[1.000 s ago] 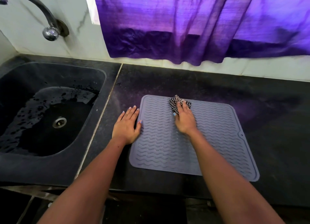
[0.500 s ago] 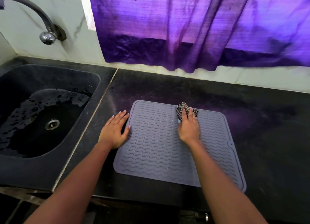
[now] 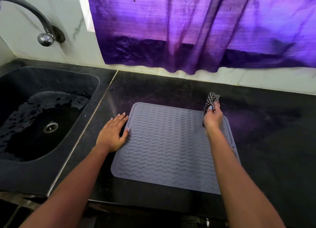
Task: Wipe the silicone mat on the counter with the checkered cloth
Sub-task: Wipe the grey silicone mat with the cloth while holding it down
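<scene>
Firmly bunched in right hand (image 3: 212, 120): checkered cloth (image 3: 210, 100).

A: What's left of the bench (image 3: 256, 125)?
B: A dark sink (image 3: 15, 174), wet at the bottom, with a metal drain (image 3: 50, 127). A curved tap (image 3: 36, 21) comes out of the pale wall (image 3: 71, 44) above it.
A: And behind?
B: A purple curtain (image 3: 196, 31) hanging to just above the bench.
</scene>
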Motion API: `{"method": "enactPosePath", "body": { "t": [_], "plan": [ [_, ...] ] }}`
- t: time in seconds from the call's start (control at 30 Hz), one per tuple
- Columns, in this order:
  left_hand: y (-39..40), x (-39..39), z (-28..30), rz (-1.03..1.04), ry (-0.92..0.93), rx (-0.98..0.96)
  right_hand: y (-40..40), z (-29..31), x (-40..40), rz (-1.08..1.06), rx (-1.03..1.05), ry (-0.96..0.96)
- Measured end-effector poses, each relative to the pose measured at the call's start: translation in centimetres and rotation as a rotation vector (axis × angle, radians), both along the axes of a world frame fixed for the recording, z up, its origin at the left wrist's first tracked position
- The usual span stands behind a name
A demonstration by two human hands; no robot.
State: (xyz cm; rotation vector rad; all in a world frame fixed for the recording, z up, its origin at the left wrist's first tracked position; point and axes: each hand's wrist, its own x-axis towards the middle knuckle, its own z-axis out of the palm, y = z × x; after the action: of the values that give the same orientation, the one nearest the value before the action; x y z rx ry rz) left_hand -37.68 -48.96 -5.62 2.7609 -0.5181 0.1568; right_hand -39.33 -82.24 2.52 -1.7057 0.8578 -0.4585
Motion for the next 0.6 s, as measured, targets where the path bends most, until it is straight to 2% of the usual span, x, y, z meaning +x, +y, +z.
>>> {"method": "enactPosePath", "body": {
  "t": [0.07, 0.13, 0.2, 0.27, 0.33, 0.37, 0.43, 0.5, 0.53, 0.57, 0.6],
  "plan": [
    [0.0, 0.0, 0.0, -0.002, -0.002, -0.005, 0.0, -1.1, -0.9, 0.127, -0.368, 0.168],
    [0.0, 0.0, 0.0, 0.001, -0.005, -0.005, 0.2, -3.3, -1.6, 0.313, -0.609, 0.352],
    [-0.1, -0.1, 0.1, 0.002, -0.008, -0.005, 0.2, -5.0, -2.0, 0.435, -0.784, 0.499],
    [-0.1, -0.2, 0.1, 0.003, -0.005, -0.005, -0.2, -5.4, -2.0, 0.474, -0.824, 0.529],
    [-0.2, -0.2, 0.2, 0.005, -0.004, -0.008, -0.7, -4.9, -2.1, 0.523, -0.798, 0.506],
    [-0.2, -0.2, 0.2, 0.005, -0.003, -0.007, -1.3, -4.6, -1.8, 0.534, -0.710, 0.457],
    [0.0, -0.2, 0.1, 0.004, 0.000, -0.001, -2.5, -3.5, -1.3, 0.470, -0.363, 0.292],
    [0.1, -0.2, 0.1, -0.001, -0.002, -0.003, -3.3, -2.0, -1.1, 0.310, 0.029, 0.089],
    [0.1, -0.1, 0.1, -0.005, -0.001, -0.007, -3.8, -1.2, -1.2, 0.204, 0.118, 0.019],
    [0.0, -0.1, 0.1, -0.008, -0.001, -0.009, -4.2, -0.5, -1.5, 0.109, 0.084, 0.009],
    [0.0, -0.1, 0.1, -0.006, 0.001, -0.009, -4.5, 0.0, -2.0, 0.049, -0.057, 0.043]
  ]
}}
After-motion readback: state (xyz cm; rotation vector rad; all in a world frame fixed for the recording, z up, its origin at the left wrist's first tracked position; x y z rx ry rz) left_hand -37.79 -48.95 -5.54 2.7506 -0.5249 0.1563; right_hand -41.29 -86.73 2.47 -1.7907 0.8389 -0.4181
